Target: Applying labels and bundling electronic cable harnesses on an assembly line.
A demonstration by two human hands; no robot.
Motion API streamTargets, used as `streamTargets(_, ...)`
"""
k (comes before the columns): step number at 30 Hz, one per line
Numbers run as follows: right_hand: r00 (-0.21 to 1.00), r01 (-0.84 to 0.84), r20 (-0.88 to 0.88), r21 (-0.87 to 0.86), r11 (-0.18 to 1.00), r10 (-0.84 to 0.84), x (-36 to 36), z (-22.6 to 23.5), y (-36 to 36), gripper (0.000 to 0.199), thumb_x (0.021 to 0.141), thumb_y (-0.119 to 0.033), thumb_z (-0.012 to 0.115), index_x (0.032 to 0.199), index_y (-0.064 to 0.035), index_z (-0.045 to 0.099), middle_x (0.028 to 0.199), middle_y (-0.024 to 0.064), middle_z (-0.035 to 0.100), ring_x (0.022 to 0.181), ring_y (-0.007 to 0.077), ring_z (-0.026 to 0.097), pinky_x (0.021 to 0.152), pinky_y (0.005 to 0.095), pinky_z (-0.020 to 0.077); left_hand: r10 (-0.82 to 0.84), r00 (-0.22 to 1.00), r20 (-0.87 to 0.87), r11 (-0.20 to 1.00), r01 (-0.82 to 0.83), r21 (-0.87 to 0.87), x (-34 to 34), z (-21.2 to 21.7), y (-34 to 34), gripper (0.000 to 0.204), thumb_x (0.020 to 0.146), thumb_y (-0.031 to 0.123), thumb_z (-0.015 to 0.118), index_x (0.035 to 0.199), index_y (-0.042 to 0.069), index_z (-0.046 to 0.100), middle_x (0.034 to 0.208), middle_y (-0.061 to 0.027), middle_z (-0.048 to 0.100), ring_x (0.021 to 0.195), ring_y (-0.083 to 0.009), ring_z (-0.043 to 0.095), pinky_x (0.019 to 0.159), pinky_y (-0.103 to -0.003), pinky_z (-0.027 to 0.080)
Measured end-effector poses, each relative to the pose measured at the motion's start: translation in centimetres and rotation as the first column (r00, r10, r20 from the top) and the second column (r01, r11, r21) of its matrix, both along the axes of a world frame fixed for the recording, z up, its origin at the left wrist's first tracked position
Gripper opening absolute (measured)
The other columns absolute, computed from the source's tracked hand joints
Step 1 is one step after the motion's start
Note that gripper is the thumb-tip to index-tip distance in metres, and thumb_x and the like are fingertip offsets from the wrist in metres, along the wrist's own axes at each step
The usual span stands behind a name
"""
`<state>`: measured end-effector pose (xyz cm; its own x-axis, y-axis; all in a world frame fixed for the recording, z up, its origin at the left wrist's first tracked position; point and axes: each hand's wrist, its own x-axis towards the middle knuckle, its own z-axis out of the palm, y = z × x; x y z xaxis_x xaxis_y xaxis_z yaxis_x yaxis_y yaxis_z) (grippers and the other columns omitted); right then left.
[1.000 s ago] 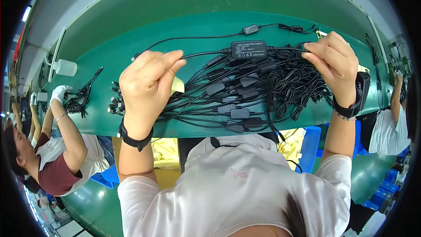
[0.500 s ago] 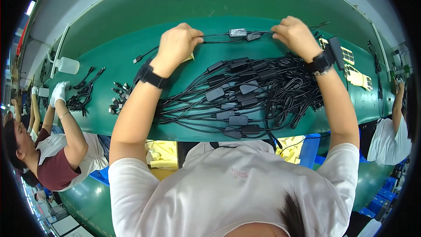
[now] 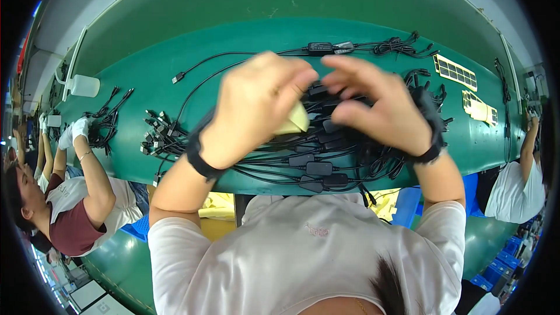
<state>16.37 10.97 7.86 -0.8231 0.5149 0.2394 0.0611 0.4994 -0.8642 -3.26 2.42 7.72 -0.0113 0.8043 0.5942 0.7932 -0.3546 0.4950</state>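
Observation:
My left hand (image 3: 259,105), blurred by motion, is over the left part of a pile of black cables with small boxes (image 3: 318,168). Its fingers are closed on a piece of yellow paper (image 3: 296,120), which sticks out below them. To its right, my right hand (image 3: 382,105) hovers above the pile with thumb and fingers apart and nothing visible between them. Farther back lies a black USB cable (image 3: 230,53) with a black box (image 3: 319,48). Beside that box is a labelled box (image 3: 343,47), and a bundled length of cable (image 3: 398,45) lies at the right.
USB plugs (image 3: 157,134) cluster left of the pile. Sheets of dark labels on yellow backing (image 3: 456,73) lie at the right. A white bottle (image 3: 84,86) stands far left, near a co-worker's gloved hand (image 3: 80,128) and more cables (image 3: 108,122). Yellow scraps (image 3: 219,205) sit below the table edge.
Both hands have let go of the cable at the back and come nearer, over the pile. The yellow paper has moved along with my left hand. My right hand has opened.

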Motion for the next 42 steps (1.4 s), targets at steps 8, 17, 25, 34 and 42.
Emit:
streamTargets(8,0.996,0.090,0.048,-0.525,0.846,-0.076,-1.3,-1.4,-1.0,0.042,0.083,0.001,0.065,0.119,-0.0021,0.043,0.092,0.0068,0.065,0.080,0.0089,0.061,0.071,0.0214,0.0479,0.000,0.567,0.824,0.787,0.508,-0.349,0.0,-1.6,0.4,0.014,0.090,0.011,0.059,0.099,0.000,0.062,0.088,-0.0023,0.063,0.078,-0.0075,0.055,0.067,-0.021,0.045)
streamTargets(17,0.972,0.123,-0.146,-0.361,0.924,-0.186,-1.4,-2.9,-1.0,0.029,0.081,-0.002,0.068,0.108,0.0009,0.058,0.091,0.0065,0.066,0.082,0.0107,0.061,0.069,0.0221,0.0481,-0.089,0.757,0.647,0.884,0.360,-0.299,-0.3,-2.7,-0.4,0.035,0.075,-0.013,0.064,0.108,-0.002,0.058,0.103,-0.0080,0.060,0.093,-0.0138,0.058,0.085,-0.028,0.047)
streamTargets(25,0.954,0.259,-0.162,0.023,0.966,-0.252,-0.9,-3.3,-1.6,0.022,0.074,-0.003,0.072,0.095,0.0020,0.065,0.085,0.0092,0.064,0.074,0.0154,0.059,0.064,0.0230,0.0454,-0.020,0.645,0.764,0.895,0.352,-0.273,0.5,-3.9,-0.8,0.023,0.078,0.007,0.072,0.100,0.002,0.065,0.087,-0.0065,0.066,0.084,-0.0130,0.063,0.072,-0.025,0.051)
streamTargets(34,0.968,0.232,-0.198,0.458,0.858,-0.156,-0.9,-1.5,-1.5,0.021,0.072,-0.005,0.074,0.092,-0.0008,0.067,0.086,0.0090,0.064,0.079,0.0217,0.060,0.067,0.0266,0.0482,-0.145,0.958,0.249,0.989,0.133,0.063,1.4,-2.7,-0.8,0.011,0.078,0.010,0.070,0.080,0.004,0.062,0.072,-0.0071,0.062,0.064,-0.0231,0.056,0.059,-0.031,0.044)
streamTargets(42,0.940,0.340,-0.266,0.766,0.545,-0.213,0.2,-0.8,-4.4,0.026,0.060,-0.001,0.073,0.084,-0.0015,0.064,0.081,0.0065,0.058,0.072,0.0249,0.054,0.061,0.0330,0.0464,-0.137,0.986,0.092,0.988,0.128,0.089,3.4,-1.5,-2.5,0.015,0.080,0.015,0.070,0.075,0.005,0.061,0.066,-0.0064,0.058,0.058,-0.0229,0.052,0.055,-0.031,0.042)
